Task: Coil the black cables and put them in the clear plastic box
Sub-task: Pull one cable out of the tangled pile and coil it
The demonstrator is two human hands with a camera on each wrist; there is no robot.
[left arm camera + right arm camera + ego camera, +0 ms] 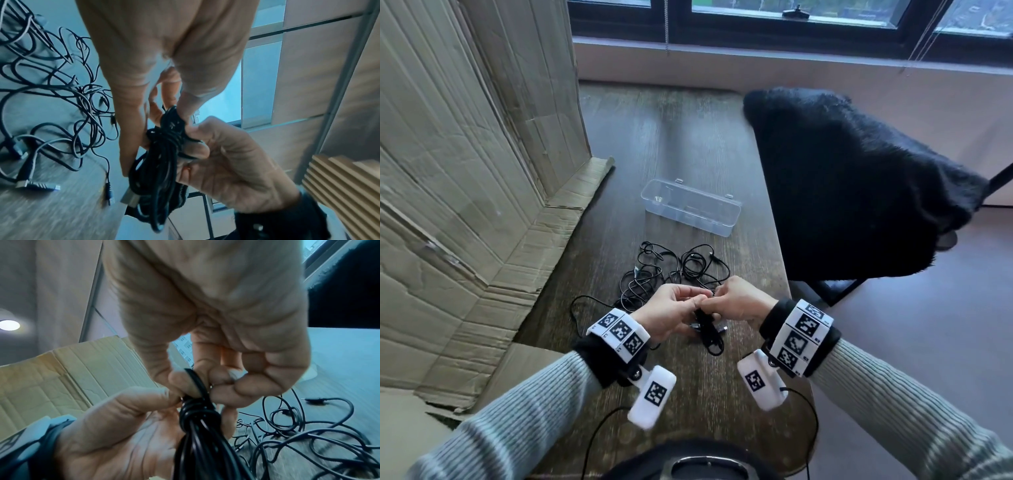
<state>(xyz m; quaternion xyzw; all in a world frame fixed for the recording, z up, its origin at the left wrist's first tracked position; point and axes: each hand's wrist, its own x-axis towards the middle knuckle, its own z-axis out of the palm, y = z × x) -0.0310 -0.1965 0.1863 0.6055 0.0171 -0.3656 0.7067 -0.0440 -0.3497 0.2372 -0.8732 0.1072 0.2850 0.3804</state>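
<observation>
Dark table (688,137) — both hands (671,308) pinching coiled cable (707,329) near its right edge.

Cool daylight is admitted through the window (791,13), and a soft sheen is left on the table (688,137). Straight lines are bent near the edges. In the wrist views a blue cast is seen, and the cables (61,97) beyond the fingers (185,97) are blurred.

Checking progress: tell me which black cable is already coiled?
The bundled cable held in both hands; the other cables lie loose, tangled on the table.
</observation>
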